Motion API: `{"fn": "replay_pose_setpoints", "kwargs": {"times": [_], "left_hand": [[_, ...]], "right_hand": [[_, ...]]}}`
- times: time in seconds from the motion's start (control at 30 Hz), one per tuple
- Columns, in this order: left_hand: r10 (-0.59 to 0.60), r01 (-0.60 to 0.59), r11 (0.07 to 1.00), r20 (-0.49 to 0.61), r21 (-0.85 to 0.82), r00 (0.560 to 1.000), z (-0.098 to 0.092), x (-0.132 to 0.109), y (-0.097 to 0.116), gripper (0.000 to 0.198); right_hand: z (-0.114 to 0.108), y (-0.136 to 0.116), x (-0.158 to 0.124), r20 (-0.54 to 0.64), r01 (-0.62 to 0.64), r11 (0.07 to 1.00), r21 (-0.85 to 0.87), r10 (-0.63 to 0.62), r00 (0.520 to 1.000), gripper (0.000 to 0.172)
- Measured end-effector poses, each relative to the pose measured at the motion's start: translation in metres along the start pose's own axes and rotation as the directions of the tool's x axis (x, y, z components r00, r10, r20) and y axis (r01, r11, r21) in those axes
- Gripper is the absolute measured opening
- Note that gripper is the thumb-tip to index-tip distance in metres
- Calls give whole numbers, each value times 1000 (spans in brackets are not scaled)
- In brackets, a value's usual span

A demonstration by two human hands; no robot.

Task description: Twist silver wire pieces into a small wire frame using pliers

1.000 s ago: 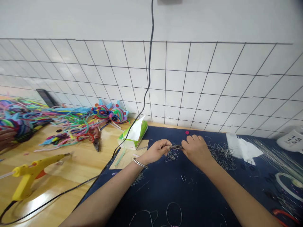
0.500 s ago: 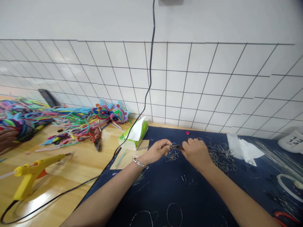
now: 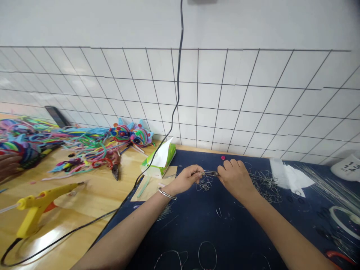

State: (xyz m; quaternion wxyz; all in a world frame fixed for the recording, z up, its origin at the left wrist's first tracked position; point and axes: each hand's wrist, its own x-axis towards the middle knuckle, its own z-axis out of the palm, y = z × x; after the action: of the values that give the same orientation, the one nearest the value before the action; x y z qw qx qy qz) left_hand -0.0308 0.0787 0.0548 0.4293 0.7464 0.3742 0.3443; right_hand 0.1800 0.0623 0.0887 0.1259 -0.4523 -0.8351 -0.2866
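Observation:
My right hand (image 3: pixel 234 178) is closed round the handles of a pair of pliers (image 3: pixel 209 173), whose jaws point left. Against the tips of those jaws, my left hand (image 3: pixel 188 179) pinches something small; its fingers mostly hide it, and it looks like a bit of wire. Just below the pliers lies a small heap of bent wire pieces (image 3: pixel 204 184) on the dark blue mat (image 3: pixel 194 225). A larger tangle of wire pieces (image 3: pixel 266 183) spreads beyond my right wrist.
At left, a yellow glue gun (image 3: pixel 42 202) lies on the wooden table near colourful pipe-cleaner figures (image 3: pixel 137 135) and another pair of pliers (image 3: pixel 115 170). A tissue pack (image 3: pixel 160 161) and black cable (image 3: pixel 137 180) are beside the mat. Straight wires (image 3: pixel 326 183) lie right. Another person's hand (image 3: pixel 9 167) shows far left.
My right hand has shifted slightly right and turned, so more of the pliers shows between my hands. My left hand has barely moved.

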Motion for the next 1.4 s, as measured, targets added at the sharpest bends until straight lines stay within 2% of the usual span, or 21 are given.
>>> {"fn": "replay_pose_setpoints", "kwargs": {"times": [0.23,0.37,0.5,0.73,1.4], "left_hand": [[30,-34,991,30,131,999,-1,0,0,17],[41,-58,976,84,208,996,-5,-1,5,16],[2,-36,979,168,198,986,-12,-1,7,16],[-9,-42,984,288,171,957,-15,0,4,17],[20,-79,979,297,189,955,-8,-1,7,18]], "right_hand": [[1,-3,0,-33,30,999,-30,-31,999,19],[0,-4,0,-62,58,998,-33,-60,996,20],[3,-3,1,-86,95,995,-23,-96,992,20],[8,-3,-3,-48,137,990,16,-137,989,22],[25,0,-14,-26,111,992,66,-109,994,20]]}}
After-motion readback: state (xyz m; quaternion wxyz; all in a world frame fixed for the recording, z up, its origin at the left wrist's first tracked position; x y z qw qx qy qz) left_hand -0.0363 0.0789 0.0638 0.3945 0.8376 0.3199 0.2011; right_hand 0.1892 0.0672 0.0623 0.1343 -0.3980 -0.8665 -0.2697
